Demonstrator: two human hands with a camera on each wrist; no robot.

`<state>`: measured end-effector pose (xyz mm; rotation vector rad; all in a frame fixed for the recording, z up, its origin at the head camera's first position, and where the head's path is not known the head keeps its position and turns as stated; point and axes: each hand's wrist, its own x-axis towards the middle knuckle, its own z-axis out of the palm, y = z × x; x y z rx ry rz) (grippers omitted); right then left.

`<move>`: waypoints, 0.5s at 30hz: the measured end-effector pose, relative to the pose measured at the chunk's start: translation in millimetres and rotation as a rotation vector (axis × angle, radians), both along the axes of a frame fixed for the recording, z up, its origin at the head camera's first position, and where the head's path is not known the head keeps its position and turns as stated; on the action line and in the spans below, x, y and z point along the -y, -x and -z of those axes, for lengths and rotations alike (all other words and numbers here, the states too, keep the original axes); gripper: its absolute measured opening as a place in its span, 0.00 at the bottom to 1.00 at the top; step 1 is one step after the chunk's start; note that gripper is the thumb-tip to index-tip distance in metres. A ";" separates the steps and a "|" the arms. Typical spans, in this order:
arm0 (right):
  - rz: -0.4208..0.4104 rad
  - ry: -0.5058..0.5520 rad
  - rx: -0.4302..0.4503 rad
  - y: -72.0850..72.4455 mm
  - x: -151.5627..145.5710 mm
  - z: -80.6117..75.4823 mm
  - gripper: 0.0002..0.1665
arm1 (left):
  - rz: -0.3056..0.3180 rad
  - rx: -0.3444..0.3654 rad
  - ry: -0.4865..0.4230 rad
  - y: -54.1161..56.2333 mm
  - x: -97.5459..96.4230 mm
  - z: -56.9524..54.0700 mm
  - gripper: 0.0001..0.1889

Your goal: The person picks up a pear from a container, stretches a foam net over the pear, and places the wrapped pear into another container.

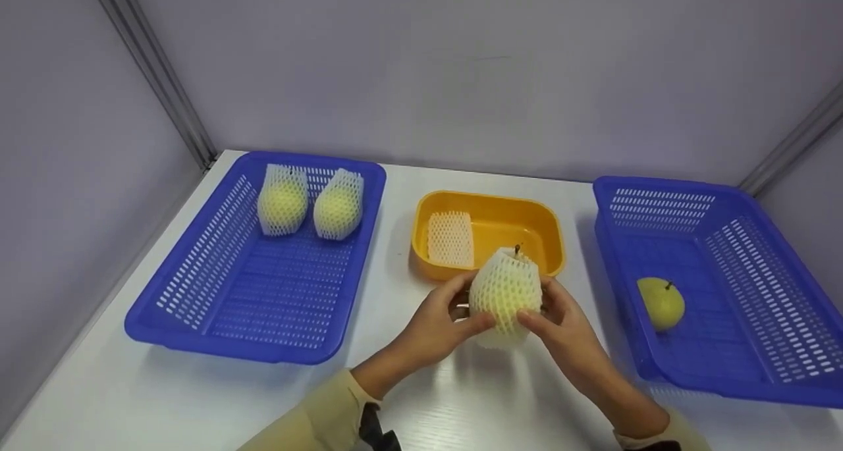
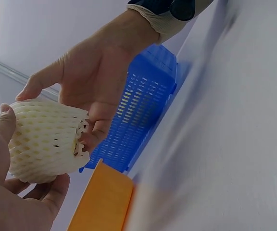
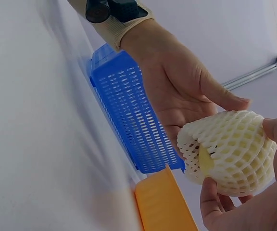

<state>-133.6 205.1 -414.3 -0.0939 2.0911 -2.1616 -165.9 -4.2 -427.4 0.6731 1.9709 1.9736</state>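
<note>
Between both hands is a pear (image 1: 506, 296) in a white foam net sleeve, raised over the table just in front of the orange container. My left hand (image 1: 435, 322) grips its left side, thumb on the near face and fingers curled behind. On the other side my right hand (image 1: 571, 336) holds it the same way, its thumb close to the left one. The pear's dark stem pokes out of the net's upper opening. In the right wrist view, yellow skin shows through the open end of the foam net (image 3: 239, 149). The fingers behind the pear are mostly hidden in the head view.
A blue basket (image 1: 352, 293) at left contains two net-covered pears (image 1: 283, 204). The orange container (image 1: 490, 204) at centre back has a flat foam net (image 1: 451, 239) inside. Another blue basket (image 1: 718, 355) at right holds a bare pear (image 1: 662, 304). Walls enclose the white table (image 1: 454, 405).
</note>
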 end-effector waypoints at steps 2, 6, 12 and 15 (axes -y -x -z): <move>0.007 -0.004 -0.011 -0.7 0.0 -0.1 0.32 | 0.003 -0.009 -0.012 0.0 1.2 0.2 0.39; 0.046 -0.008 -0.043 -1.1 -0.6 2.1 0.30 | -0.012 -0.029 -0.047 -0.7 3.5 0.8 0.45; 0.164 0.050 -0.102 2.4 -1.3 7.5 0.18 | -0.107 -0.032 -0.142 -0.3 4.2 0.0 0.25; 0.166 0.071 -0.155 3.4 -1.2 9.9 0.14 | -0.137 -0.031 -0.170 0.8 3.1 0.1 0.21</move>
